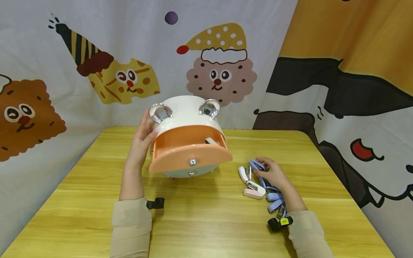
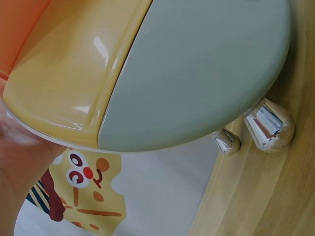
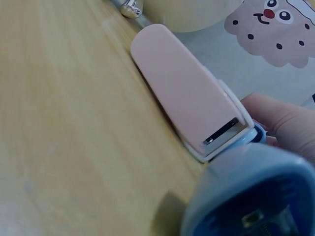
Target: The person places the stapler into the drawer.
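Observation:
In the head view, a round white drawer box [image 1: 185, 111] with chrome ears stands mid-table, its orange top drawer [image 1: 190, 157] pulled out. A pale object [image 1: 210, 141] shows inside that drawer. Against the box's left side, my left hand [image 1: 143, 138] holds it, thumb near the front edge. At the right, my right hand [image 1: 272, 173] pinches a blue stapler [image 1: 257, 165] between thumb and fingers. Another blue stapler [image 1: 275, 202] lies nearer me, partly hidden by the wrist. Beside them is a pink-and-white stapler [image 1: 254, 193], seen close in the right wrist view.
The wooden table [image 1: 200, 222] spans the view, with a cartoon-print curtain [image 1: 129, 36] behind it. Yellow [image 2: 64, 93] and green drawers [image 2: 197, 73] of the box are closed in the left wrist view, above chrome feet [image 2: 268, 128].

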Tool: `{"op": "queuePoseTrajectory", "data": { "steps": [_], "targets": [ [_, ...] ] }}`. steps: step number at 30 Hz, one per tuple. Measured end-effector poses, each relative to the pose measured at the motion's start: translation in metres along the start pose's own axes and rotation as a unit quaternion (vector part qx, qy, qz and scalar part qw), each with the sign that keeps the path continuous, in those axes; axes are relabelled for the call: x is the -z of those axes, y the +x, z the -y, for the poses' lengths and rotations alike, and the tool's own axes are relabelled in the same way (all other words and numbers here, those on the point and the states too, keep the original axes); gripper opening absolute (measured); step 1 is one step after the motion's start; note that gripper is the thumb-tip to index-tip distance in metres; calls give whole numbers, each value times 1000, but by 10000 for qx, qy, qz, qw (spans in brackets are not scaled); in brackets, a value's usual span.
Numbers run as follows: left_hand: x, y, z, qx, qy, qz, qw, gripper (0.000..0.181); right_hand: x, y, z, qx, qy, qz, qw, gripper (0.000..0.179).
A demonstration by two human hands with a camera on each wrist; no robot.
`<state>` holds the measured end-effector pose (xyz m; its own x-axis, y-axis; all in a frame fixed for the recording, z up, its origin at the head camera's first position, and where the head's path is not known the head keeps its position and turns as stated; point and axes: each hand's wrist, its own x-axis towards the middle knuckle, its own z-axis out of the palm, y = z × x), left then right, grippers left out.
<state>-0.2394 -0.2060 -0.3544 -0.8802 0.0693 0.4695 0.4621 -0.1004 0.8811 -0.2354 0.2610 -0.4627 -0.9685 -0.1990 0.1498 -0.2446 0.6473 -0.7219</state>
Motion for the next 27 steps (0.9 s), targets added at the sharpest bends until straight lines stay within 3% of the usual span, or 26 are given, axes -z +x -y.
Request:
{"op": "queuePoseTrajectory", "data": {
  "steps": [12, 27],
  "targets": [
    [0, 1, 0, -88, -93, 35, 9999, 66, 8, 1, 19, 306, 14, -613, 9976, 49],
    [0, 0, 0, -29, -71, 22, 10000, 66, 25, -8, 74, 607, 229, -1073, 9921, 44]
  ]
}}
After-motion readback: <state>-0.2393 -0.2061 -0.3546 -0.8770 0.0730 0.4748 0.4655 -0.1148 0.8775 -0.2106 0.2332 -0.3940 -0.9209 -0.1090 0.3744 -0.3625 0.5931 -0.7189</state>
